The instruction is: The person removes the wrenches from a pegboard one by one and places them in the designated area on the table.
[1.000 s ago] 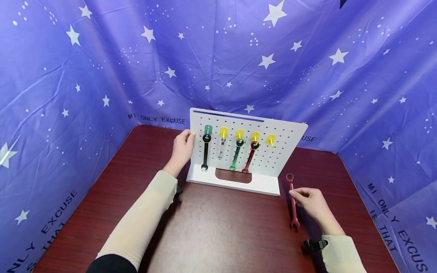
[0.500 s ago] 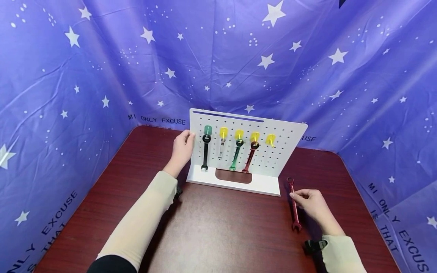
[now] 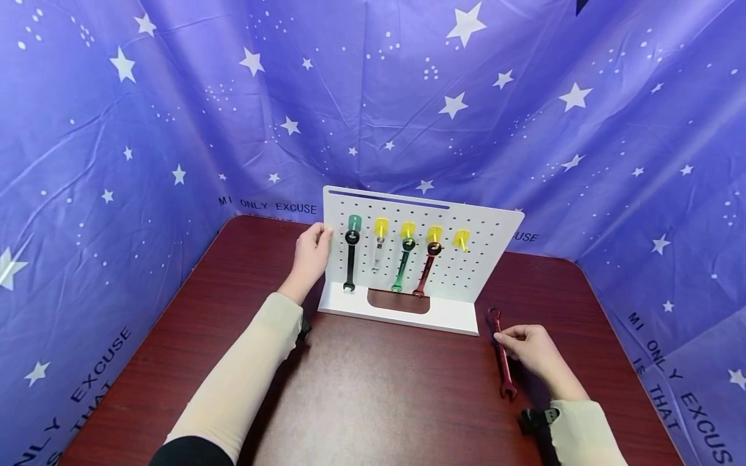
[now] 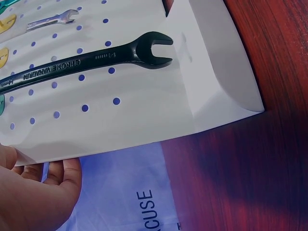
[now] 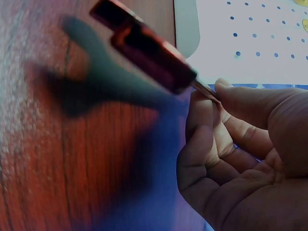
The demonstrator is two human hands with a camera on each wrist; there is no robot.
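A white pegboard stand [image 3: 484, 259] stands upright on the table. My left hand [image 3: 311, 254] grips its left edge, thumb on the front and fingers behind, as the left wrist view shows. To the stand's right, my right hand [image 3: 533, 353] pinches a red combination wrench [image 3: 502, 362] between thumb and fingers. The wrench's ring end points away and its open end [image 5: 139, 53] points toward me, above its shadow. On the board hang a black wrench [image 3: 351, 265], a small silver wrench [image 3: 378, 254], a green wrench [image 3: 403, 265] and a dark red wrench [image 3: 428, 268].
A yellow hook [image 3: 462, 239] at the right of the row holds nothing. A green hook [image 3: 354, 223] is at the row's left end. The dark red wooden table [image 3: 361, 388] lies below, and a purple star-printed curtain [image 3: 373, 97] surrounds it.
The red wrench in my right hand has come down and slightly nearer to me, its open end swinging a little to the right. My left hand stays on the board's edge.
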